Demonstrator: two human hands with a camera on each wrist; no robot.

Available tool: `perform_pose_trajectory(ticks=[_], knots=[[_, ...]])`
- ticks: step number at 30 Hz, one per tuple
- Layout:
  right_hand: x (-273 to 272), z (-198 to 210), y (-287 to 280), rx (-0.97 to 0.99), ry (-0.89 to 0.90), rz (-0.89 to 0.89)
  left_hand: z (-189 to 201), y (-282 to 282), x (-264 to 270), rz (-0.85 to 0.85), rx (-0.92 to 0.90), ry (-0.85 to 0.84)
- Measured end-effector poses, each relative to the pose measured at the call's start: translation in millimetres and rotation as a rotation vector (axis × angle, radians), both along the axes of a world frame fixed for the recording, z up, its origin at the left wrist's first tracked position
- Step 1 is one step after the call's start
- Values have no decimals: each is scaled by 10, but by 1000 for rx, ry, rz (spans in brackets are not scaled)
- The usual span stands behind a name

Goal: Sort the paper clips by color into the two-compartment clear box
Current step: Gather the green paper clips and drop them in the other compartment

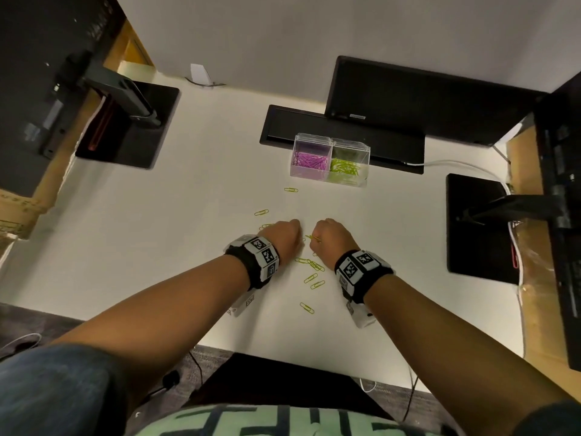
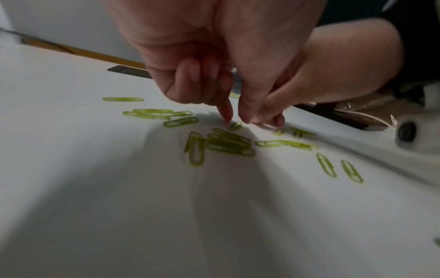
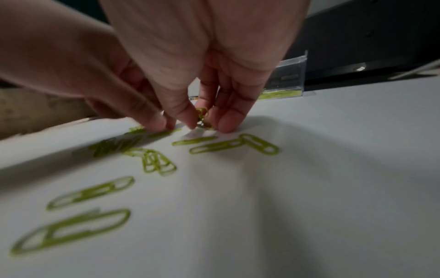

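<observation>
The clear two-compartment box (image 1: 330, 180) stands at the back of the white table, with purple clips (image 1: 309, 160) in its left half and green clips (image 1: 344, 168) in its right half. Several loose green paper clips (image 1: 311, 278) lie scattered in front of it. My left hand (image 2: 237, 120) points down, its index finger and thumb pinching a green clip (image 2: 235, 125) that lies on the table. Right beside it, my right hand (image 3: 202, 126) holds a small bunch of green clips (image 3: 202, 114) in its fingertips, which touch the table. No purple clips show outside the box.
A black monitor (image 1: 424, 99) and a flat black base (image 1: 339, 133) stand right behind the box. Other black stand bases sit at the left (image 1: 125, 127) and right (image 1: 474, 225). A white cable (image 1: 456, 165) runs at the right. The table's front edge (image 1: 283, 354) is close to my body.
</observation>
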State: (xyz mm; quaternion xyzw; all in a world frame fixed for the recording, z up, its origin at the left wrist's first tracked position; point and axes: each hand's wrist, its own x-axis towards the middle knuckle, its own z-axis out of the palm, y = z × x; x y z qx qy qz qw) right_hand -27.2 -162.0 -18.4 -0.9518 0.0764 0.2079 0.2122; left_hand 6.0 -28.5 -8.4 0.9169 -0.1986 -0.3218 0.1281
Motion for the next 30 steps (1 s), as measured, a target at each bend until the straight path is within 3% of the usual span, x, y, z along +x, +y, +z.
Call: perform_pose_trajectory(ticks=[4,9,12,17,22,26,30], knots=[[-31,26,-184,234,-26,-288,-28,-35,-26,-54,20,-17],[95,208,-485,588,-53,-635,-32,-65,24,22,12,84],[348,371,-655,679,-122,-762,-27,-87,37,-2,27,113],[818,514,-834,576,-246,-774,49,-160,93,-31,16,61],[994,495,-918,489,-277,-737,276,-330,433,59,-139,-14],[840,457,-1008,395,-309,-691,495,-629,800,110,-247,-123],[391,298,-944,464,-163,-655,653,-979,1103,85,-227,-163]])
